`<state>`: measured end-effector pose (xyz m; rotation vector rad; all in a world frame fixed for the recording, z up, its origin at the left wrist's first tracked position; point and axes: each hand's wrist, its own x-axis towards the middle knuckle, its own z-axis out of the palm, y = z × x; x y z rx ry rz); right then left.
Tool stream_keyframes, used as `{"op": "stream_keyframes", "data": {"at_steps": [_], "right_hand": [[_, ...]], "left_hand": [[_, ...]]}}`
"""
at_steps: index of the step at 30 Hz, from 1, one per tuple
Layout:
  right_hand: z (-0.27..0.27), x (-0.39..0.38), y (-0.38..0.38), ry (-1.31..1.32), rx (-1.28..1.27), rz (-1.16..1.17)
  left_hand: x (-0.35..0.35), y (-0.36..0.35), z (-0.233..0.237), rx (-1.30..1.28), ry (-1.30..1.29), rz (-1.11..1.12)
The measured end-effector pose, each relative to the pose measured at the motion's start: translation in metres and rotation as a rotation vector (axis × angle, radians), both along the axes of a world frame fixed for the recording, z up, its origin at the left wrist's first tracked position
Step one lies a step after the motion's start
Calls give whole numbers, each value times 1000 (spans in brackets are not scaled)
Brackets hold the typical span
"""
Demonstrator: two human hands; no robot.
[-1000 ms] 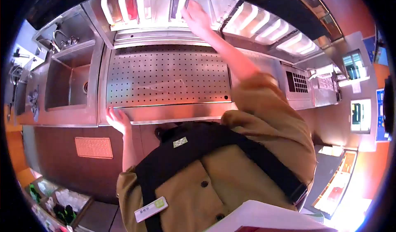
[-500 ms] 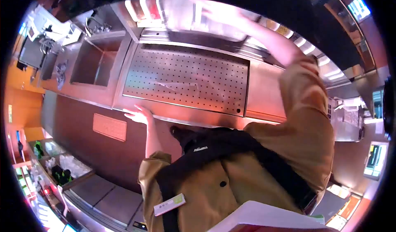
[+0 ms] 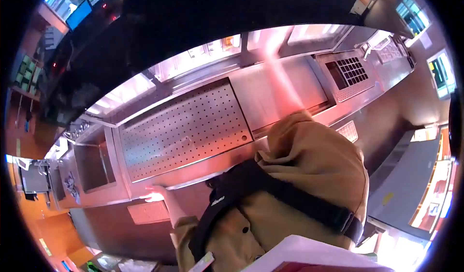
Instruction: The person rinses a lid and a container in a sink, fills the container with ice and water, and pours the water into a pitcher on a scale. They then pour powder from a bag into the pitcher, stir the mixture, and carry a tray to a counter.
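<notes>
My left hand (image 3: 155, 193) hangs at the front edge of the metal counter (image 3: 191, 171), fingers stretched out and holding nothing. Just behind it lies a perforated metal drain plate (image 3: 186, 132), set into the counter. My right arm reaches across a smooth steel panel (image 3: 258, 95) to the right of the plate. At the lit back compartments, my right hand (image 3: 271, 44) is washed out by glare, so its fingers and anything in them cannot be made out.
A sink basin (image 3: 94, 165) lies at the left, with a crumpled cloth (image 3: 71, 186) beside it. Lit containers (image 3: 193, 54) line the back under a dark overhang (image 3: 193, 20). Farther right sits a dark gridded tray (image 3: 354, 72). A mat (image 3: 149, 213) lies on the floor.
The view has turned and shifted to the right along the counter. My right hand remains stretched toward the back, now behind the smooth panel. My left hand stays by the front edge.
</notes>
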<state>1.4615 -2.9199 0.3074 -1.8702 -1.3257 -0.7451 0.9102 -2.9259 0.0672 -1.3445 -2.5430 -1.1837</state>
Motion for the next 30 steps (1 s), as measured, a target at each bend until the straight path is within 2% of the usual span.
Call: {"op": "stream_keyframes", "data": {"at_steps": [3,5,8,11,16,20,23,24,25,26,27,28,30], "right_hand": [[0,133,-57,97,37,-407],[1,182,-68,197,53,-501],[-7,193,-59,246,99,-527],[-9,144,-38,216,179,-494],[-4,5,19,168,246,-296],[5,-91,92,184,249,-129],[4,-123,104,224,266,-52],[3,-120,99,238,278,-47],[1,-109,89,254,298,-60],[-2,-93,77,278,332,-97],[-4,-73,64,320,388,-170],[-10,-52,48,371,446,-259],[-13,-25,23,476,559,-371]], "left_hand": [[7,4,4,-12,9,13],[8,3,1,-13,0,25],[8,0,-5,-12,-7,37],[6,-2,-7,11,-12,58],[-2,4,-19,32,-9,67],[5,-2,8,-35,15,46],[-4,-6,-2,-27,89,7],[2,-10,15,-193,55,61],[16,-11,18,-58,317,160],[28,-5,24,106,355,-15],[59,-1,53,270,382,-192],[95,6,83,362,196,-495],[186,29,150,521,332,-904]]}}
